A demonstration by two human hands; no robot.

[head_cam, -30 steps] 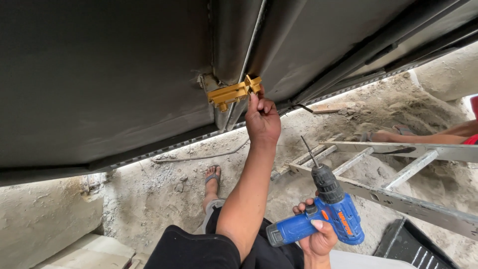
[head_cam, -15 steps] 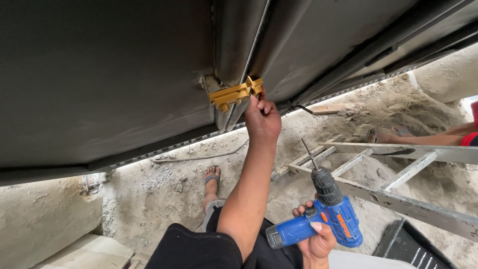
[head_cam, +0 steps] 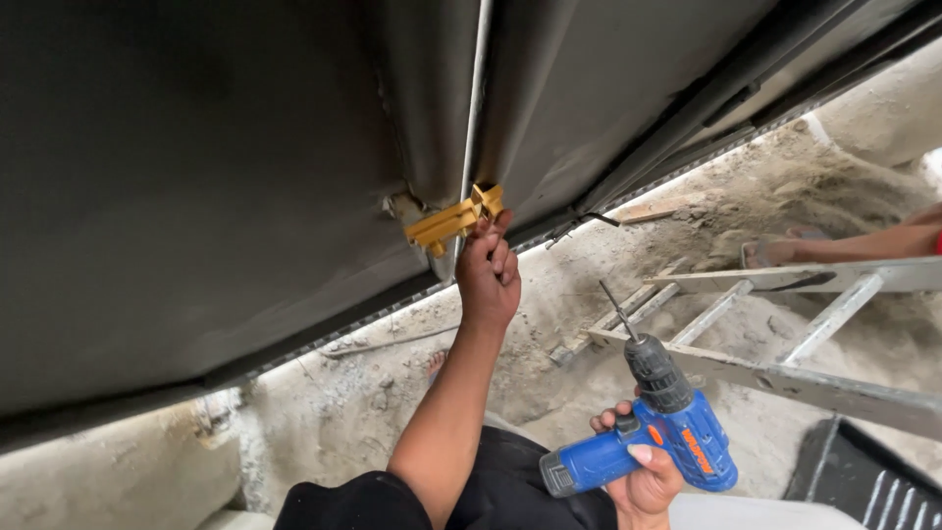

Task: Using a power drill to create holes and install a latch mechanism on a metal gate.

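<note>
A dark metal panel (head_cam: 196, 177) filled the upper view from nine o'clock round to two o'clock, with a pale vertical seam (head_cam: 478, 108) running down it near twelve o'clock. Below it lay sandy ground (head_cam: 628, 265), and a metal ladder frame (head_cam: 814, 324) stretched across at three to four o'clock, another person's arm (head_cam: 863, 243) resting just above it.

At the foot of the seam sat a yellow bracket (head_cam: 454, 220), its long axis tilted from lower left up to upper right. The left hand (head_cam: 489, 270) was raised directly under it, the bracket lying at eleven to twelve o'clock from the knuckles; its fingers (head_cam: 496, 236) were curled and pinched on the bracket's right end, so this hand was plainly the nearer one.

The right hand (head_cam: 643, 471) hung low at five o'clock, well apart from the bracket, wrapped closed around the grip of a blue cordless drill (head_cam: 657, 437). The drill's bit (head_cam: 618, 309) pointed up toward eleven o'clock, roughly toward the bracket.
</note>
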